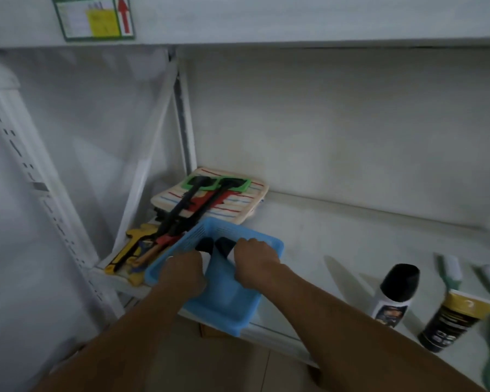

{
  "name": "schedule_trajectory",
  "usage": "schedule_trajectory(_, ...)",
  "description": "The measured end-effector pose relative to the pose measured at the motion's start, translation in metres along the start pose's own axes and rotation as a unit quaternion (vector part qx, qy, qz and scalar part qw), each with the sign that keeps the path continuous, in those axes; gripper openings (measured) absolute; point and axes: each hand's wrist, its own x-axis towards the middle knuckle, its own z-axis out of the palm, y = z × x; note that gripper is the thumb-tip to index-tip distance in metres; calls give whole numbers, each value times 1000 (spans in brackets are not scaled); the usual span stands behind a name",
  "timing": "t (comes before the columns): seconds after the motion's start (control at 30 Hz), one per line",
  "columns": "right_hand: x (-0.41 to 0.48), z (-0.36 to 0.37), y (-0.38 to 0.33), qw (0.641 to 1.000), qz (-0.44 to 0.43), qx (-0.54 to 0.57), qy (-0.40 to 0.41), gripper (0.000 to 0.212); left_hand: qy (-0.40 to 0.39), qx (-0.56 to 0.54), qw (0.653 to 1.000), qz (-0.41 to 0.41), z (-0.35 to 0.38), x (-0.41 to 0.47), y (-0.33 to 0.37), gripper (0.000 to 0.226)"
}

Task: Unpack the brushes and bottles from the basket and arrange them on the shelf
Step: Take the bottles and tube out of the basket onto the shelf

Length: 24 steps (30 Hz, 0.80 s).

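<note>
Lying beneath both grips (pixel 181 274) (pixel 253 260): basket (pixel 224 306)

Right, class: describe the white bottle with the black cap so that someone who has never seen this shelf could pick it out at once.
Start at the white shelf and go right of the blue basket that both hands reach into. Near the front edge stand two containers side by side. The white bottle is the left one, topped by a rounded black cap; its neighbour, the dark tube, has a gold top instead.
</note>
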Motion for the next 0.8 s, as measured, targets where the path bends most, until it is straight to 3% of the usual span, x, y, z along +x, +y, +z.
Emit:
schedule_trajectory(0.1,21,16,-4,998,24,-56,-25,49,-11,-10,1000,6,3,4,-2,15)
schedule_trajectory(0.2,30,20,-4,998,30,-51,-14,43,-54,-62,997,-15,-4,7,-3,17)
schedule_trajectory(0.27,32,13,-2,999,35,8,-5,32,-64,-132,989,-24,-10,10,-4,26)
schedule_trajectory(0.33,30,0,4,984,73,160,11,21,-31,-232,972,-37,-18,9,0,31)
schedule_trajectory(0.4,27,-19,5,905,124,406,7,18,15,-310,948,-67,-33,7,7,40)
schedule_trajectory(0.47,15,-47,23,772,153,617,2,12,51,-415,904,-92,-52,8,32,48)
schedule_trajectory(0.53,4,-76,41,677,138,722,-23,14,51,-560,819,-114,-73,11,53,39)
schedule_trajectory(0.57,-5,-94,60,659,128,741,-24,14,35,-627,771,-107,-80,12,71,33)
schedule_trajectory(0.63,-24,-126,105,659,109,744,-6,12,9,-721,689,-74,-84,19,109,37)
schedule_trajectory(0.7,-47,-154,157,687,103,719,26,13,-23,-766,641,-38,-81,24,151,34)
schedule_trajectory(0.77,-67,-171,207,739,118,659,77,21,-54,-774,631,-8,-73,27,190,17)
schedule_trajectory(0.8,-75,-173,231,768,133,618,106,26,-55,-758,650,5,-68,27,208,9)
